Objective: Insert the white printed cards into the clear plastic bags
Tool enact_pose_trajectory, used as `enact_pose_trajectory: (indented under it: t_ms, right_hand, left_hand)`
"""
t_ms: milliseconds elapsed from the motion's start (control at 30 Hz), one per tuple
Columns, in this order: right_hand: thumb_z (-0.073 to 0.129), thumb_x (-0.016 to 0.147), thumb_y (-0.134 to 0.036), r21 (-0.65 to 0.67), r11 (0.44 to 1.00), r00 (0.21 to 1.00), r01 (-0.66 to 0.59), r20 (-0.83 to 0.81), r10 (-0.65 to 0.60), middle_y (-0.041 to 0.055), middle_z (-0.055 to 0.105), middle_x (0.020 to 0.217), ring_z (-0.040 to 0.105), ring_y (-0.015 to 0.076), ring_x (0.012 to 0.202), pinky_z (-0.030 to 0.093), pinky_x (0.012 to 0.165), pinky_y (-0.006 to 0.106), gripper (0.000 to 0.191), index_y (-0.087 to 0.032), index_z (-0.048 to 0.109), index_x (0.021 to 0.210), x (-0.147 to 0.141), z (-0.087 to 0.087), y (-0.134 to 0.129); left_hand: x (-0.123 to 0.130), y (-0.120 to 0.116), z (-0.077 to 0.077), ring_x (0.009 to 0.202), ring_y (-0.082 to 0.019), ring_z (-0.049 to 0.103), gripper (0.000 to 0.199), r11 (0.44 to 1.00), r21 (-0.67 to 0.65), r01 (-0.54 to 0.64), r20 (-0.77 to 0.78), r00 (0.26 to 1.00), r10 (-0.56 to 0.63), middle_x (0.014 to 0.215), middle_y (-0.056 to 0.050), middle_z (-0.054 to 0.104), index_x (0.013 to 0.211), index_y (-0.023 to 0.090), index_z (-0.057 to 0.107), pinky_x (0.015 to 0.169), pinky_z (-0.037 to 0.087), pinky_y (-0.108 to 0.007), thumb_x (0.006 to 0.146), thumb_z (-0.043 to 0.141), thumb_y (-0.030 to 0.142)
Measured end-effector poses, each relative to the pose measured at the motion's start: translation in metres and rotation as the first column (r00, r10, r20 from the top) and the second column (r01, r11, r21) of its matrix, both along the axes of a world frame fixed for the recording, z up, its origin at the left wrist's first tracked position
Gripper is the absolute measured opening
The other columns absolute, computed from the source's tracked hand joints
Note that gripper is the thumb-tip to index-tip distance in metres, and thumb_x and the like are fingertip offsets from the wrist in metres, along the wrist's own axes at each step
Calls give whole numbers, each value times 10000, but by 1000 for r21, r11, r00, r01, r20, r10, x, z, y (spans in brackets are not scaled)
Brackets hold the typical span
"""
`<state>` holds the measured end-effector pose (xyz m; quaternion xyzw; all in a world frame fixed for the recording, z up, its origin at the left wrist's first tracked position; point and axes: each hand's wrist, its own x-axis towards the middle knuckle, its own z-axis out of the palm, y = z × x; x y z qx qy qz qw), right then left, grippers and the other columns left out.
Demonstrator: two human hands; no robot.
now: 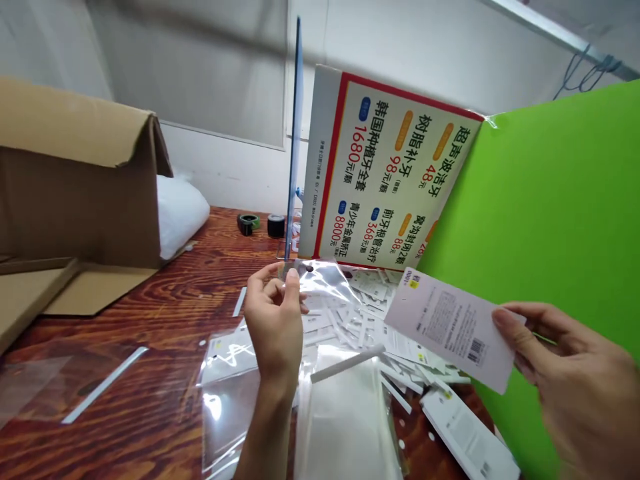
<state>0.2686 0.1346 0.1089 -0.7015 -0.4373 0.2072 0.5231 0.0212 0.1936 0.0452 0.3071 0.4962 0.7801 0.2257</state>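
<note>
My left hand is raised at the centre, thumb and fingers pinched on the edge of a clear plastic bag that reaches to the right. In my right hand, at the right, a white printed card with a barcode and a yellow mark is gripped by its right end; its other end points toward the bag. Below the hands lies a stack of clear bags. More printed cards are stacked at the lower right.
White strips and cards are heaped behind the bags. A printed board and a green panel stand upright. An open cardboard box with a white bag is at left. Tape rolls sit on the wooden table.
</note>
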Motion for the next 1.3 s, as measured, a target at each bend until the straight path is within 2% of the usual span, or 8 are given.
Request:
enact_pose_trajectory:
  t_ms: [67,167,233,333,567,767,1033,1300]
  right_hand:
    - [785,600,-613,-27,967,949,-253,-199,243,45,678,668,630,246,541,530,436,335,419,-262,640,775,-9,-6,12]
    - [778,686,-575,-138,786,775,-602,-335,535,29,669,636,640,232,528,515,450,307,370,-249,622,769,-20,-22,31]
    - [748,742,-559,-193,690,711,-698,-308,632,21,652,618,640,210,538,484,449,264,346,-237,623,758,-25,-32,42]
    - [704,760,-613,-243,644,689,-725,-247,682,7,617,600,600,173,505,433,422,230,394,-226,632,740,-30,-40,55]
    - [676,723,-690,-193,731,756,-655,-144,639,34,661,663,583,166,557,414,435,215,469,-222,674,758,-28,-48,72]
    - [675,725,-687,-150,764,778,-628,-159,608,29,650,655,575,162,561,408,438,208,475,-216,684,786,-27,-48,77]
    - [666,742,-674,-227,715,750,-661,-163,641,9,629,640,557,146,540,390,430,207,456,-219,674,771,-18,-53,78]
    - [681,759,-651,-149,768,782,-623,-148,606,23,674,760,600,163,644,436,500,217,447,-211,676,835,-22,-55,82]
  left_hand:
    - [-6,1,-2,518,-91,536,286,1000,-8,-31,38,999,31,603,62,556,1063,183,572,476,439,-163,852,668,351]
    - [-11,4,-5,504,-71,505,269,999,-9,-52,99,994,53,636,56,564,1036,186,587,437,402,-138,839,681,342]
    - [-13,5,-6,503,-61,493,260,998,-3,-67,162,984,67,667,50,567,1015,188,590,401,358,-123,823,695,328]
    - [-12,8,-7,514,-56,490,258,996,-6,-86,238,968,85,693,42,566,987,186,591,376,313,-108,798,715,310]
    - [-7,14,-12,492,-50,447,252,993,-41,-112,280,953,119,666,47,538,980,180,601,386,303,-111,777,714,278]
    - [-8,18,-19,472,-47,425,267,994,-36,-104,268,957,110,646,54,536,985,178,595,398,306,-121,767,715,275]
    - [-9,20,-21,476,-42,453,237,991,-5,-137,246,960,134,683,50,549,975,175,589,412,335,-131,779,702,248]
    - [-5,20,-21,450,-44,431,264,992,-35,-119,242,962,124,663,54,548,972,177,586,404,315,-146,769,714,288]
